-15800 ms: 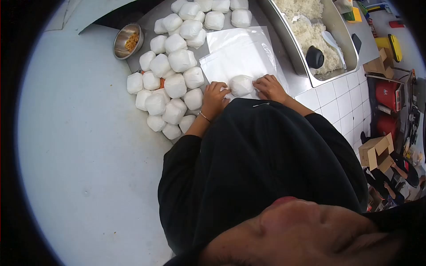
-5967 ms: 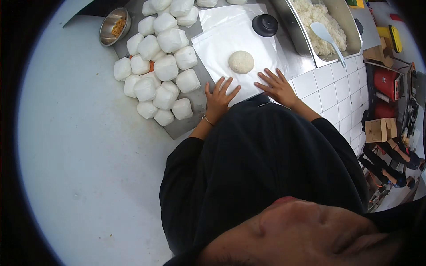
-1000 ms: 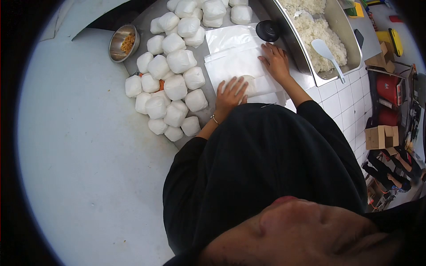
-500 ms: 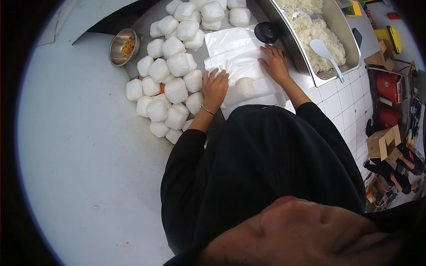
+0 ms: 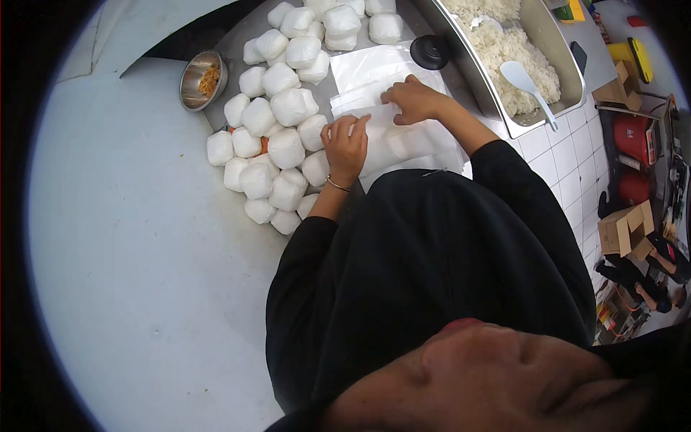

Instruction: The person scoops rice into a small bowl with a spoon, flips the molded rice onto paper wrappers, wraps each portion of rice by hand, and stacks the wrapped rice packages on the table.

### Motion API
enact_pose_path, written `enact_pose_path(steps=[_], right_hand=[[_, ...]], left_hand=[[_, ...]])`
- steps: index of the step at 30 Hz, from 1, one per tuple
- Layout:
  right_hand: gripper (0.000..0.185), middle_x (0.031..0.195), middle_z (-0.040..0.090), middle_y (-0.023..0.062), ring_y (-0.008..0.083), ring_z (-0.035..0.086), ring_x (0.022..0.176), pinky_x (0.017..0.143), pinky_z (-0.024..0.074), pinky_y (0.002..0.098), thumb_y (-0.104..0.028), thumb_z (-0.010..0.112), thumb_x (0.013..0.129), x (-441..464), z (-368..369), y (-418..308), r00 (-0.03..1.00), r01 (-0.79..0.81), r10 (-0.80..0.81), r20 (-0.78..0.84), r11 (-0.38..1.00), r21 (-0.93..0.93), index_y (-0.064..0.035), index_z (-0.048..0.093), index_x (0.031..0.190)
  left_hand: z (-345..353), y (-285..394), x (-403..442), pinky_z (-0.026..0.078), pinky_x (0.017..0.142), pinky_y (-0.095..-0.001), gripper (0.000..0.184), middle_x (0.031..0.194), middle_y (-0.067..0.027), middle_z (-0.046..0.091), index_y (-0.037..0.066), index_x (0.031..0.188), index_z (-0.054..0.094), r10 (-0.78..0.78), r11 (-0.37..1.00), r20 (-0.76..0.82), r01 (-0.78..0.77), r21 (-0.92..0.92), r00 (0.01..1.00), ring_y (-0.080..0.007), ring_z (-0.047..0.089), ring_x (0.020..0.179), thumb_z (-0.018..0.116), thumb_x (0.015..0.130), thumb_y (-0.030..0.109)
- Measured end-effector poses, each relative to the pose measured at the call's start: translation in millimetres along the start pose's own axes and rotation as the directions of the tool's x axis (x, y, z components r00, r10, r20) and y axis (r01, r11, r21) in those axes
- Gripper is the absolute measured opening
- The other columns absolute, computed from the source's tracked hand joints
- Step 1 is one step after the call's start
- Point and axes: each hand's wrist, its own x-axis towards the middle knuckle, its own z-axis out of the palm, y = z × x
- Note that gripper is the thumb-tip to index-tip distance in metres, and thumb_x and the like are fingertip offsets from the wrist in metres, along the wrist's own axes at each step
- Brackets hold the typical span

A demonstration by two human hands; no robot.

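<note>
Lying folded: white translucent paper sheet point(image 5: 414, 146), creased | left hand point(image 5: 347, 147) at its left edge, fingers' grip unclear | right hand point(image 5: 415, 101) at its far edge, thumb and fingers apart

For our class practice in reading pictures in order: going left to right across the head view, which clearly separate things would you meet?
Metal bowl → left hand → right hand → spoon → lower cardboard box.

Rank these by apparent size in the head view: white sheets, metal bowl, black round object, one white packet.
1. White sheets, partly covered by the hands
2. Metal bowl
3. Black round object and white packet: too alike to rank
</note>
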Motion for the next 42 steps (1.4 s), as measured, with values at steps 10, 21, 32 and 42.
enact_pose_path(steps=[10,21,32,42], right_hand=[[0.039,0.105,0.074,0.0104,0.0296,0.069,0.101,0.089,0.0526,0.0436,-0.029,0.079,0.076,6.1,-2.4,6.1,0.985,0.152,-0.144,0.093,0.984,-0.091,-0.0115,0.075,0.110],[0.032,0.114,0.072,0.0135,0.0274,0.067,0.114,0.110,0.0431,0.0442,-0.019,0.058,0.089,-59.8,62.7,-17.5,0.882,0.260,-0.409,-0.234,0.836,-0.483,-0.0050,0.070,0.116],[0.049,0.138,0.061,0.0146,0.0262,0.058,0.130,0.120,0.0329,0.0488,-0.016,0.057,0.089,-84.5,138.7,-38.2,0.805,-0.010,-0.317,-0.501,0.837,-0.547,-0.0012,0.058,0.136],[0.058,0.160,0.037,0.0103,0.0236,0.032,0.150,0.124,0.0187,0.0539,-0.020,0.049,0.098,-100.8,156.3,-32.1,0.862,0.012,-0.215,-0.460,0.914,-0.406,-0.0061,0.038,0.153]], left_hand=[[22.5,30.6,-46.5,0.044,0.094,-0.0405,0.027,0.112,0.0024,0.067,0.019,0.109,0.071,0.306,0.951,0.184,-0.289,-0.112,0.934,-0.0165,0.063,0.109,0.068,0.083,0.021],[24.7,46.2,-89.5,0.034,0.114,-0.0436,0.039,0.135,-0.0034,0.062,0.011,0.130,0.062,0.277,0.945,0.266,-0.312,0.099,0.923,-0.0191,0.057,0.126,0.052,0.095,0.025],[48.3,38.4,-115.6,0.039,0.105,-0.0472,0.032,0.119,-0.0008,0.067,0.014,0.117,0.068,0.215,0.970,0.233,-0.235,0.062,0.949,-0.0189,0.060,0.113,0.060,0.089,0.027],[36.5,38.2,-128.1,0.036,0.093,-0.0361,0.033,0.120,0.0073,0.062,0.027,0.121,0.068,0.231,0.962,-0.080,-0.215,0.170,0.970,-0.0125,0.056,0.112,0.063,0.089,0.032]])
